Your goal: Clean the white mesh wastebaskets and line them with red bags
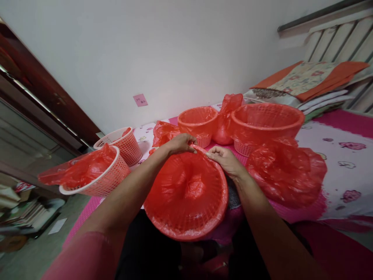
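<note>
A round plastic basket [225, 194] rests over my lap, lined with a red plastic bag [186, 186] whose edge is folded over the rim. At the far side of that rim, my left hand [182, 144] pinches the bag's edge, fingers curled. Just to its right, my right hand [222, 157] grips the bag at the rim between thumb and fingers. A short stretch of rim shows between the two hands. Beyond them stand a smaller bag-covered basket [198, 118] and a larger one [268, 118].
At left, a tilted basket [121, 167] holds crumpled red bags, with another basket [131, 146] behind it. A crumpled red bag [287, 171] lies right of my right hand. Folded bedding [309, 79] is stacked at the back right on the patterned bed [346, 167].
</note>
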Demonstrator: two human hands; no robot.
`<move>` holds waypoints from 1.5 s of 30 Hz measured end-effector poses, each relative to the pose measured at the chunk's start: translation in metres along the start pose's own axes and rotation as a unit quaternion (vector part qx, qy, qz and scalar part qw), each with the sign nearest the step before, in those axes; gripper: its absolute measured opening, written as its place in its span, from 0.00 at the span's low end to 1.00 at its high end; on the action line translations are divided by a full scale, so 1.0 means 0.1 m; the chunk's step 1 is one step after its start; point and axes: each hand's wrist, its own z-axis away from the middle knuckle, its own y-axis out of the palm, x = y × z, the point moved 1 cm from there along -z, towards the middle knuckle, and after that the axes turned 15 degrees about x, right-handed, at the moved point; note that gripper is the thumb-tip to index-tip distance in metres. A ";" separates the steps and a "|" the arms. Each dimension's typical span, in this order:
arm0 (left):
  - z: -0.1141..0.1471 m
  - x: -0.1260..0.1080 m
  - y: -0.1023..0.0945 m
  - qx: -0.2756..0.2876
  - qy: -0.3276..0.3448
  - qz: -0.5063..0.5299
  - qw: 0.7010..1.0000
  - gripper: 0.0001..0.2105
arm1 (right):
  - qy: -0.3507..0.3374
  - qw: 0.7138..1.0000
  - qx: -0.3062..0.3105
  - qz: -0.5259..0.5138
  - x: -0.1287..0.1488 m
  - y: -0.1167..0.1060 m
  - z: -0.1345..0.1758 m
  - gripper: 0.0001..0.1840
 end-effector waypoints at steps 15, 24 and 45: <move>1.25 0.15 0.20 -0.405 -0.007 0.061 0.912 0.20 | -0.004 0.994 -0.071 -0.078 -0.07 -0.14 0.01 0.27; 1.89 0.35 1.69 -0.552 -0.195 0.350 0.731 0.29 | 0.011 0.983 -0.094 -0.159 -0.24 -0.20 -0.08 0.24; 1.40 0.32 1.66 -0.466 -0.075 0.559 0.682 0.29 | 0.018 0.982 -0.051 -0.182 -0.51 -0.42 -0.07 0.13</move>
